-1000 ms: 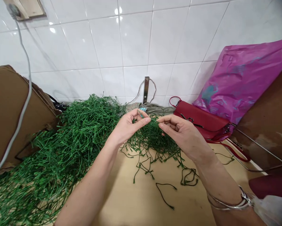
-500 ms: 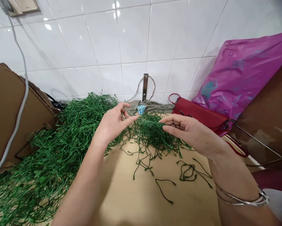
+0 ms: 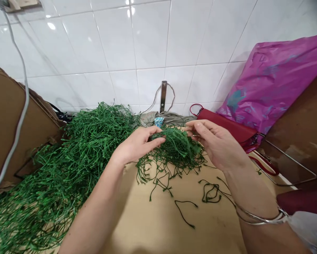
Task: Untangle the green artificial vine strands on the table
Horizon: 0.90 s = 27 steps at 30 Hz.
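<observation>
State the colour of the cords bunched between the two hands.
The cords are green, darker in places; the head view shows this best.

Cords (image 3: pixel 100 141), left of purse (image 3: pixel 232 125): fibrous, rough, matt; purse itself smooth, leather-like, with low sheen. Wall (image 3: pixel 116 46) behind purse: smooth glossy tile; bag (image 3: pixel 272 76) behind and right of purse: thin, creased, shiny plastic. In front of purse, table (image 3: pixel 147 225) smooth with soft sheen, bangles (image 3: pixel 272 221) polished metal.

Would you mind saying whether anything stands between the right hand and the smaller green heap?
Nothing visible does; the right hand is at the right side of the smaller green heap, with the red bag beyond.
</observation>
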Motion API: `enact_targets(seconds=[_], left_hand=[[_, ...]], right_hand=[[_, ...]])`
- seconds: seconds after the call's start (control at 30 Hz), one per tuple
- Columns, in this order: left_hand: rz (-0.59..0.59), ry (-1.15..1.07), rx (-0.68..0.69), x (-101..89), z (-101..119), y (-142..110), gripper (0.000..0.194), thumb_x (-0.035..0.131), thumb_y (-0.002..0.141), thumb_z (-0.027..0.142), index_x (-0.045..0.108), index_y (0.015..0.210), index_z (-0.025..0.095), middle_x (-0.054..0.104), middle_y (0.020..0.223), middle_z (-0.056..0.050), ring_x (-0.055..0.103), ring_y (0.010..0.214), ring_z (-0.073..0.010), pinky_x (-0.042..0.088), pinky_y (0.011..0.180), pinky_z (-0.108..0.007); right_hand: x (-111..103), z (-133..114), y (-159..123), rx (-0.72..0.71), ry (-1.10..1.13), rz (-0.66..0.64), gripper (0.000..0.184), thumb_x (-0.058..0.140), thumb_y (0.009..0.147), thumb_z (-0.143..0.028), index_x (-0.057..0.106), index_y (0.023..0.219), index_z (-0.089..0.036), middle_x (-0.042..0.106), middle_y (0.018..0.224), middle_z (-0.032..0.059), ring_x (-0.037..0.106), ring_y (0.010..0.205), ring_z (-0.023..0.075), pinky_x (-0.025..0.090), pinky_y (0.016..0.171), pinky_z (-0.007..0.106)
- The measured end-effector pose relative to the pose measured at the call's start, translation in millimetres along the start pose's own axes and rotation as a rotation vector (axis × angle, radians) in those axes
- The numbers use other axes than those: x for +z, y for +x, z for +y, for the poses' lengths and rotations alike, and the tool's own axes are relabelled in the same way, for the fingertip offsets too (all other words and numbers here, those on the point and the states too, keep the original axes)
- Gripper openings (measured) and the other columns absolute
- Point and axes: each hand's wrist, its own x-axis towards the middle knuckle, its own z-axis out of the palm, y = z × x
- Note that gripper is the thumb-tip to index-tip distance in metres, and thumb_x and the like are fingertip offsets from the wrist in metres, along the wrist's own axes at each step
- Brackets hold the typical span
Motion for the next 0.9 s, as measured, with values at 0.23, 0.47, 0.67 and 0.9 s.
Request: enact_targets(seconds=[0.23,0.47,0.67,0.9], left_hand=[[0.094,-0.299,-0.067,3.3,-1,3,0.027,0.063,0.093,0.046,0.062,0.1,0.02,0.063,0.076,0.002,0.052,0.063,-0.0107,0.04,0.065,-0.025],[0.09,-0.241,-0.009,14.6,1,5,0.027,0.065,0.091,0.046,0.064,0.089,0.019,0.064,0.081,-0.001,0.058,0.071,-0.0142,0.042,0.065,-0.026],[-0.001,-0.31,-0.085,7.3,-8,7,0.03,0.064,0.091,0.044,0.067,0.106,0.018,0.064,0.08,-0.001,0.061,0.068,-0.014,0.042,0.063,-0.027],[0.101,-0.478,-0.055,6.0,-12,11,0.016,0.064,0.092,0.031,0.064,0.087,0.016,0.062,0.073,0.002,0.057,0.063,-0.009,0.042,0.066,-0.025]], right_hand=[[-3,3,-1,-0.015,-0.135,-0.004,0.029,0.076,0.081,-0.047,0.071,0.097,-0.023,0.074,0.096,0.0044,0.067,0.09,0.0202,0.055,0.082,0.035],[28,2,-10,0.107,0.158,-0.208,0.039,0.073,0.082,-0.058,0.065,0.099,-0.024,0.072,0.103,0.0042,0.068,0.093,0.0187,0.057,0.089,0.037],[24,11,0,0.051,0.261,0.083,0.038,0.082,0.07,-0.046,0.055,0.084,-0.025,0.065,0.088,-0.0011,0.063,0.075,0.014,0.058,0.074,0.031],[18,9,0,-0.027,0.0,0.191,0.027,0.073,0.08,-0.045,0.061,0.091,-0.024,0.067,0.091,0.0031,0.067,0.082,0.0188,0.059,0.08,0.037]])
